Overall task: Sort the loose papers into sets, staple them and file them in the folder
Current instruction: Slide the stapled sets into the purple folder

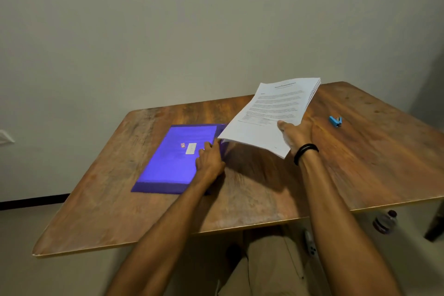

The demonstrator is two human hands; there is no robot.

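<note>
Holding a papers stack by its near edge only, pinched between thumb and fingers of the right hand, risks sheets sagging, fanning or slipping out over the table, and the stapler sits apart at 2 o'clock. The left hand lies flat, fingers loosely curled on the right edge of the closed purple folder at 10 o'clock; whether it grips is unclear. Papers look white, printed, several sheets thick, tilted above the table.
</note>
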